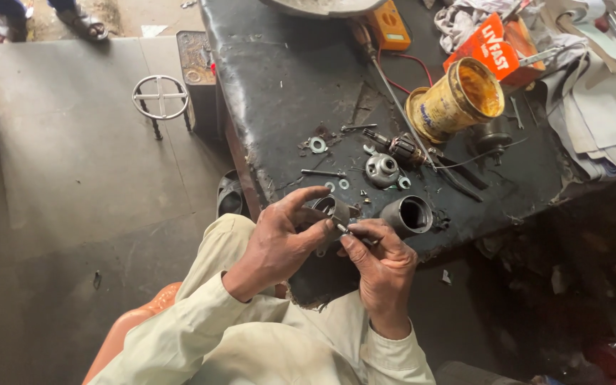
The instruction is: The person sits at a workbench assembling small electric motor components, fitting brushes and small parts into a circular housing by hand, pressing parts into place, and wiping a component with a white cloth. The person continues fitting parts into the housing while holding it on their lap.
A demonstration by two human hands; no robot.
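A: Nearest first — what are the hands doing?

B: The left hand (279, 239) grips a small dark metal housing (335, 209) at the near edge of the black workbench (279, 78), fingers curled round it with the forefinger stretched out over the top. The right hand (383, 260) pinches a thin metal tool (346, 229), thumb and fingers closed tight on it, its tip meeting the housing.

A: How far along does it look?

B: I'd judge it mid-way. A small motor lies fully in pieces, and nothing looks rejoined yet.

A: And the housing itself?

B: Grey, grimy, hollow; its inside is mostly hidden by the fingers.

A: What lies beyond?

B: Just right of the hands, a dark cylindrical sleeve (408, 214), open end towards the camera. Farther back, a round silver end cap (383, 170), a long bolt (322, 173), washers (317, 145) and the wound armature (402, 148). Beyond those, a dented yellow tin (456, 100) tipped on its side, and an orange multimeter (388, 25) with red leads at the far edge.
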